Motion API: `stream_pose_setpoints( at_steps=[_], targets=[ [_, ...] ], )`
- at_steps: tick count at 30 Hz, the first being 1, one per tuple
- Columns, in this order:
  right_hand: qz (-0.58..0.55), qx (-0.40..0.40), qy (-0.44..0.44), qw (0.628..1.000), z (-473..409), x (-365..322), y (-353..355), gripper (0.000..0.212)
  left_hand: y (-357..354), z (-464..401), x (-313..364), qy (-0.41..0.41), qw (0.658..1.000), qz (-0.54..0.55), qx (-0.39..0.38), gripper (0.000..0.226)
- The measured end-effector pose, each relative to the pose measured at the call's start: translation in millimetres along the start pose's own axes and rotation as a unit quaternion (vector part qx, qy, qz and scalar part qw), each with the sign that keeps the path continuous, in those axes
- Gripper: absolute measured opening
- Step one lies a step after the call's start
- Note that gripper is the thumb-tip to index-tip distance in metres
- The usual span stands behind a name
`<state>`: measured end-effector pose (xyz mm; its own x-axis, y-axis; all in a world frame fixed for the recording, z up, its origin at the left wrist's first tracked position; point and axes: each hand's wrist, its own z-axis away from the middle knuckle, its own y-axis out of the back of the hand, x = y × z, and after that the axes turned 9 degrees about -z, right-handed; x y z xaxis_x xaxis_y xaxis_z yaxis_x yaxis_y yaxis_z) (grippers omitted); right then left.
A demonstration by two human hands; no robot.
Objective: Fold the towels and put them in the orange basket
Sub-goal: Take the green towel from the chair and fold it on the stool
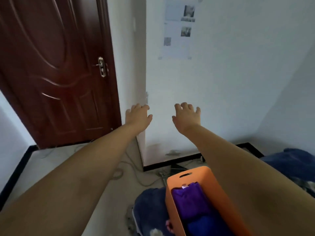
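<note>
Fingers of the left hand and right hand are spread, holding nothing, raised in open air before the white wall's corner edge. Well below them, under the right forearm, the orange basket holds folded purple and blue towels.

Ahead: my left hand and right hand were stretched out, fingers spread and holding nothing, with open air between them and the white wall.
Left: the closed dark door blocked that side.
Below left: the floor lay open apart from loose cables.
Below right: my right forearm crossed above the orange basket, covering part of its opening.
Inside basket: a purple towel and a blue towel filled what I could see.
Far right: a dark blue cloth heap sat near the wall.
</note>
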<state>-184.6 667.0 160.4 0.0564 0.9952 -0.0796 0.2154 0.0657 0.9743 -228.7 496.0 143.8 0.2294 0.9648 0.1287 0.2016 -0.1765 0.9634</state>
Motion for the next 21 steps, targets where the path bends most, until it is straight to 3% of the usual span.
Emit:
stream_pose_setpoints(
  at_steps=[13, 21],
  targets=[
    [-0.038, -0.015, 0.168, 0.985, 50, -263, -13, 0.044, 73, 148, -243, 0.172, 0.985, -0.029, 0.019, 0.042],
    [-0.099, -0.044, 0.319, 0.941, 116, -468, -35, 0.044, 117, 294, -398, 0.326, 0.942, -0.074, 0.009, 0.043]
  ],
)
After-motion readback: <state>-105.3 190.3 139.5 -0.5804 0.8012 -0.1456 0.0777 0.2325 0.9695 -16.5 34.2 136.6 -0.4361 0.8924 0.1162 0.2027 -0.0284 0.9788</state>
